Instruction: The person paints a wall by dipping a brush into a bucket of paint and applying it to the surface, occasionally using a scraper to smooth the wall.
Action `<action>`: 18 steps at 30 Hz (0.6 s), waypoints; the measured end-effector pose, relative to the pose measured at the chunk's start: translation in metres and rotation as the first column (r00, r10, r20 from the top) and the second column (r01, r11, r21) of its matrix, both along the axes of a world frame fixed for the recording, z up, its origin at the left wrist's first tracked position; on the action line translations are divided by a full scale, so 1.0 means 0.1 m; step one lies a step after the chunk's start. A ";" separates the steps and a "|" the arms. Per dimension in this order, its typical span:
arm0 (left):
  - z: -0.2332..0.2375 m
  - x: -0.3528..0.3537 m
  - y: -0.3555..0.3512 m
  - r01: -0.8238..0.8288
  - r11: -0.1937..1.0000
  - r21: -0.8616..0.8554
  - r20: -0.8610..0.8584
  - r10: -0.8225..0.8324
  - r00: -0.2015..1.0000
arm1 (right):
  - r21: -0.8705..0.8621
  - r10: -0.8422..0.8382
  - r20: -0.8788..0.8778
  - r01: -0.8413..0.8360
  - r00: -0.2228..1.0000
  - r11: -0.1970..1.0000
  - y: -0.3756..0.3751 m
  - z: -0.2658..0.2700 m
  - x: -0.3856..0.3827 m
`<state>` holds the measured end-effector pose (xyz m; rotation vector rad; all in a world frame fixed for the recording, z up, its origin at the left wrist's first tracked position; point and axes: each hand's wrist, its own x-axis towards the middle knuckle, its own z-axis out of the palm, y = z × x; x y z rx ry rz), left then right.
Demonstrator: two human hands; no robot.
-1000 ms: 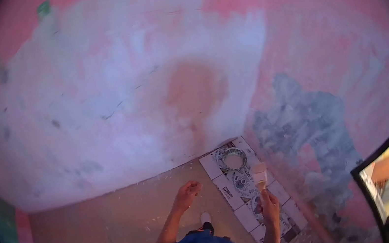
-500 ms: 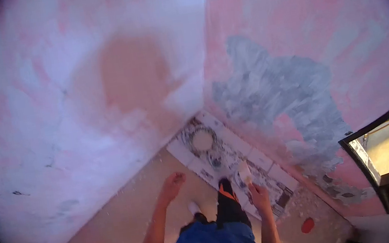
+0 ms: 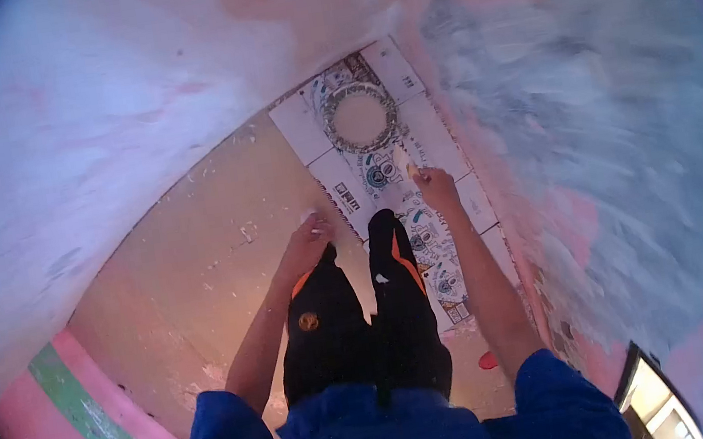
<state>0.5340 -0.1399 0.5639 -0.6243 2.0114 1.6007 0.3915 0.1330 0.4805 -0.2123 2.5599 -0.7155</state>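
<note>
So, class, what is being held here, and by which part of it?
A brush, held by its handle in the right hand. No held thing shows in the left hand.

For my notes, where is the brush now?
In the head view, the brush is centre-right, in the right hand, just short of the round container.

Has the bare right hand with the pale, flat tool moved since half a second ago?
Yes: the right hand has moved toward the round, speckled-rimmed container on the printed white sheet; the tool now appears close beside the rim.
</note>
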 end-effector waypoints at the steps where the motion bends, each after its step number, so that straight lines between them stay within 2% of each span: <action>1: -0.24 -0.06 0.03 -0.011 1.000 0.002 0.028 0.011 1.000 | 0.052 0.060 0.012 -0.061 0.998 0.997 -0.07 -0.34 -0.20; 4: -1.02 -0.32 0.20 -0.001 1.000 -0.018 0.069 0.002 0.998 | 0.118 0.178 0.110 -0.191 0.978 0.974 -0.34 -1.15 -0.57; 6: -1.66 -0.38 0.29 -0.001 0.992 -0.126 0.051 0.007 0.999 | 0.167 0.147 0.203 -0.182 0.968 0.969 -0.56 -1.68 -0.75; 7: -1.89 -0.45 0.30 -0.005 0.992 -0.122 0.070 0.013 0.997 | 0.203 0.171 0.265 -0.228 0.949 0.952 -0.70 -1.74 -0.87; 9: -2.20 -0.58 0.33 0.079 0.964 -0.254 -0.085 -0.104 0.991 | 0.242 0.201 0.355 -0.297 0.913 0.924 -0.90 -1.98 -0.95; 10: -2.37 -0.58 0.34 0.072 0.968 -0.241 -0.069 -0.091 0.993 | 0.257 0.217 0.297 -0.296 0.930 0.920 -0.96 -2.18 -0.97; 11: -2.52 -0.62 0.34 0.124 0.944 -0.306 -0.090 -0.158 0.983 | 0.272 0.234 0.228 -0.292 0.945 0.917 -1.03 -2.36 -1.02; 12: -2.66 -0.66 0.32 0.171 0.911 -0.375 -0.110 -0.227 0.968 | 0.276 0.244 0.232 -0.304 0.942 0.912 -1.07 -2.58 -1.05; 14: -2.86 -0.73 0.26 0.183 0.916 -0.356 -0.072 -0.223 0.972 | 0.333 0.350 0.214 -0.405 0.912 0.852 -1.16 -2.96 -1.08; 18: -3.16 -0.79 0.15 0.178 0.933 -0.313 -0.048 -0.203 0.978 | 0.334 0.340 0.195 -0.388 0.920 0.859 -1.25 -3.15 -1.08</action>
